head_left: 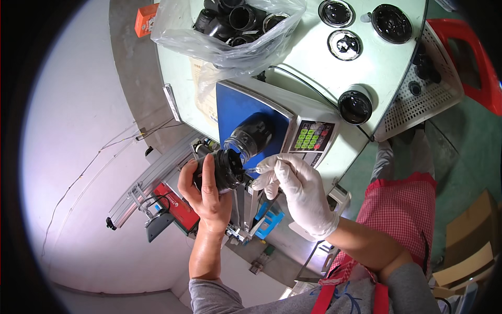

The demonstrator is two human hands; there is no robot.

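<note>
My bare left hand [212, 196] is wrapped round a black jar [228, 166], tilted with its dark mouth toward the right. White-gloved, my right hand [300, 191] pinches a thin, shiny stick-like tool [250, 170] whose far end reaches the jar's mouth. Too little of it shows to tell its exact kind. Just beyond, a clear jar [251, 137] with black contents stands on the blue plate [230, 102] of a weighing scale. The scale's keypad [312, 136] faces right.
A clear plastic bag [183, 31] full of black jars lies at the back. Black-smeared lids [345, 45] and an open tub of black paste [355, 104] are on the table's right. A white basket [413, 107] and red stool [473, 57] flank it. A cable [303, 78] crosses the tabletop.
</note>
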